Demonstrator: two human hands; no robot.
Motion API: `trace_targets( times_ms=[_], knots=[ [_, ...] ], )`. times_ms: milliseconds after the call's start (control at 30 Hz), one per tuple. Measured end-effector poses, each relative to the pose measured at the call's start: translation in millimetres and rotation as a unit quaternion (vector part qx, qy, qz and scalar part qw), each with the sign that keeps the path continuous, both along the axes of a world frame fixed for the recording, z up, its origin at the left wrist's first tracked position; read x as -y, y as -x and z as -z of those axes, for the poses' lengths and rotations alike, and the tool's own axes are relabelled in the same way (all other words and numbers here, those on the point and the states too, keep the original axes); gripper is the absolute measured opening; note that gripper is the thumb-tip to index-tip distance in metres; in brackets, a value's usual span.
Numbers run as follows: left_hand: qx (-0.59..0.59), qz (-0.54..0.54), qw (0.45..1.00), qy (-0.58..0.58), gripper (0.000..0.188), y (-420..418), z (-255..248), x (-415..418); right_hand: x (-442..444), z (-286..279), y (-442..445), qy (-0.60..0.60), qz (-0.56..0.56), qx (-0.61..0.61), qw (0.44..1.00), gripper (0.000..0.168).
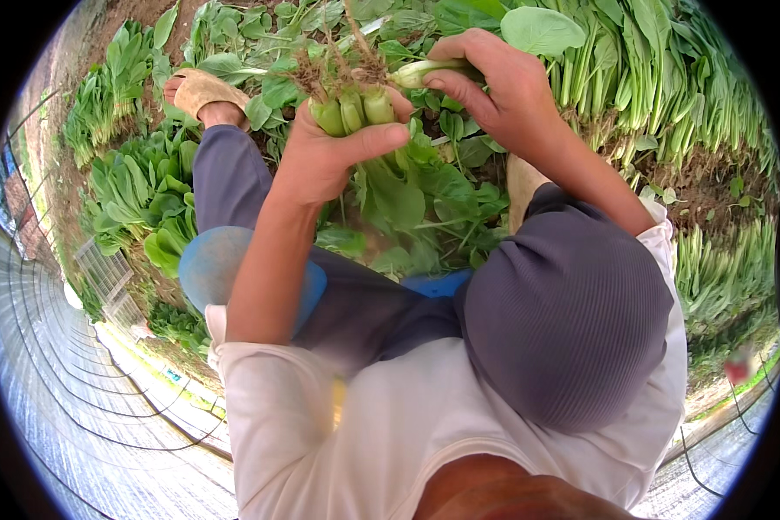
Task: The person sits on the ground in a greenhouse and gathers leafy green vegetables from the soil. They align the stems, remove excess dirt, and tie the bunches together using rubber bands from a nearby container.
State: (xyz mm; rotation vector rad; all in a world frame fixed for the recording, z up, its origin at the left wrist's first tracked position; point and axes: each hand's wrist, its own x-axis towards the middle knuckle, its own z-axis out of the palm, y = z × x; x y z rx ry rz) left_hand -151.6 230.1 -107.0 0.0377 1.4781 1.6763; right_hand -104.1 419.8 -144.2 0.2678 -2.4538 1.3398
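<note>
My left hand (pixel 338 146) grips a small bunch of leafy green plants (pixel 352 112) by their pale stem bases. Brown soil-caked roots (pixel 338 68) point up out of the fist, and the leaves (pixel 396 188) hang down below it. Close by on the right, my right hand (pixel 494 81) pinches a single leafy green (pixel 416 73) between thumb and fingers. Its pale base points left at the bunch's roots, and a broad leaf (pixel 543 30) shows just past the knuckles. Loose leaves and stems (pixel 455 201) cover the ground under both hands.
Dense rows of greens with roots (pixel 624 71) lie at the upper right, more (pixel 728 273) below them. Bunched greens (pixel 136 182) stand at the left near a plastic crate (pixel 104 266). My sandalled foot (pixel 211 94) rests among leaves. Curved sheeting with ribs (pixel 104 390) bounds the left.
</note>
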Motion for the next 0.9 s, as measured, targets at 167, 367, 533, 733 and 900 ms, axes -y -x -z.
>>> trace_targets(
  times_ms=[167, 367, 533, 733, 900],
  knots=[
    [-0.093, 0.029, 0.994, -0.05, 0.026, 1, 6, 6, -16, 1, 9, 0.146, 0.09, 0.112, 0.979, 0.019],
    [-0.07, -0.085, 0.994, 0.013, 0.029, -6, 10, -5, 13, 0, 7, 0.461, -0.082, 0.228, 0.853, 0.027],
    [-0.065, -0.096, 0.993, -0.021, 0.035, -9, 15, -4, 24, 15, 7, 0.51, -0.103, 0.188, 0.833, 0.024],
    [-0.056, -0.105, 0.993, -0.028, 0.035, -14, 16, -12, 33, 29, 12, 0.468, -0.092, 0.123, 0.871, 0.021],
    [-0.033, -0.113, 0.992, -0.049, 0.035, -14, 26, -13, 40, 37, 9, 0.413, -0.052, 0.092, 0.905, 0.022]
  ],
)
